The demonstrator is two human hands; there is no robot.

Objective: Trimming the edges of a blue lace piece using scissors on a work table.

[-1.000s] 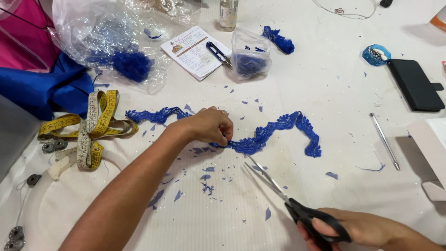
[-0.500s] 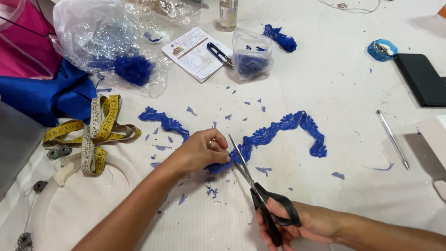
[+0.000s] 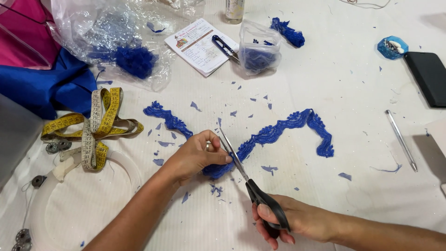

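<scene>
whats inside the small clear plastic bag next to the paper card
The small clear plastic bag holds a bunch of dark blue lace trim and a few loose blue scraps. The crinkled plastic blurs them, so the number of pieces and anything beneath them cannot be made out.

Left hand covers the middle of the blue lace trim. Scissors handles partly buried in right hand. Black phone cut by right edge. Bag contents blurred.
</scene>
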